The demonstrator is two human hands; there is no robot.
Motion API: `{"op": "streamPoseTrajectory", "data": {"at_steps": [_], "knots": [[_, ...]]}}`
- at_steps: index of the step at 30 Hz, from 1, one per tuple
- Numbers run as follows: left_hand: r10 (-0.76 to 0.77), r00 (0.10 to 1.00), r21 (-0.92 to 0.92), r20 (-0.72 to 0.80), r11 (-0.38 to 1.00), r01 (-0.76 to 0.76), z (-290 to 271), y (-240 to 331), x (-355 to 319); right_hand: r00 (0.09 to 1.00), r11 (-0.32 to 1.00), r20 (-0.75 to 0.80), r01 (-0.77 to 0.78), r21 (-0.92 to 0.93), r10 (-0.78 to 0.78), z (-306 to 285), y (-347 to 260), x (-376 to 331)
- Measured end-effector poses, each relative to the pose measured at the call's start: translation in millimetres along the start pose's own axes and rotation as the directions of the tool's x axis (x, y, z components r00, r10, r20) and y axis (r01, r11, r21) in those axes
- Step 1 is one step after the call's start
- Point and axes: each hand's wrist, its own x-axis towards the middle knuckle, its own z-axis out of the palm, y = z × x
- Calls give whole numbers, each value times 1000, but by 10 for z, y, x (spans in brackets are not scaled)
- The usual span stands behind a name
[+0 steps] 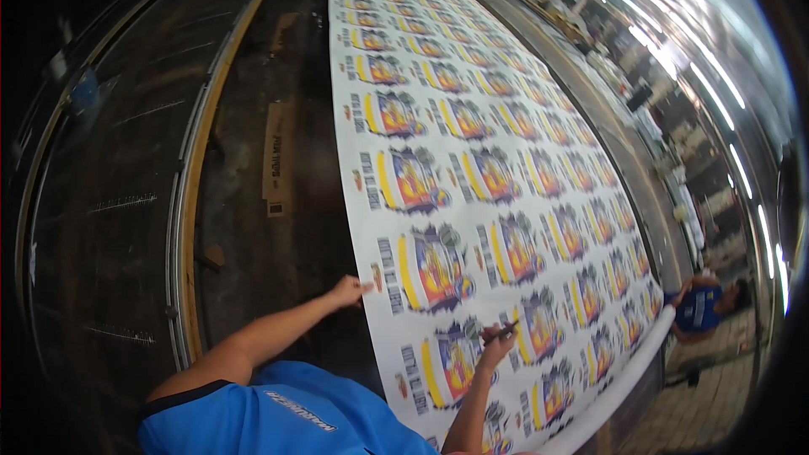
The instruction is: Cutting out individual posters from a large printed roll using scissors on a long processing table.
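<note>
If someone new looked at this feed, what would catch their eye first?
The long white sheet with rows of colourful prints, running from bottom to top through the middle. Next come the right hand over it, holding a small dark object, and bright tube lights at upper right.

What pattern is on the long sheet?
The long sheet is white with repeating yellow, orange and purple designs; best in the head view.

Left: long dark table [109, 185], pale scuff lines on top, yellow rail [189, 227] down its near side. Blue object [84, 93] at its far edge, too blurred to identify. Flat cardboard strip [276, 152] right of the rail, small brown block [213, 257] beside it. Far right: person in blue shirt [699, 310], pale tiled floor [699, 413], lit tube lights [718, 86] overhead.
</note>
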Motion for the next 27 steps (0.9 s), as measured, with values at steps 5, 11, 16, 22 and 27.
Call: {"op": "streamPoseTrajectory", "data": {"at_steps": [5, 11, 16, 22, 27], "knots": [[-171, 973, -32, 156, 983, 178, -78, -34, -33, 954, 921, 200, 275, -277, -225, 1795, 230, 854], [-216, 935, -224, 279, 933, 282, -1251, 450, 910, 987, 788, -56, 86, -609, -151, 3224, 755, 1180], [-66, 996, -209, 66, 975, 78, -2405, 1301, 2335, 967, 522, -116, 20, -853, -226, 3557, 1165, 1304], [-82, 996, -219, -46, 973, 70, -3452, 1973, 3575, 981, 565, -140, -40, -824, -134, 3747, 1098, 1270], [-46, 999, -81, -19, 996, 44, -4367, 2314, 4615, 938, 582, -165, 46, -812, -304, 3921, 1102, 1319]]}}
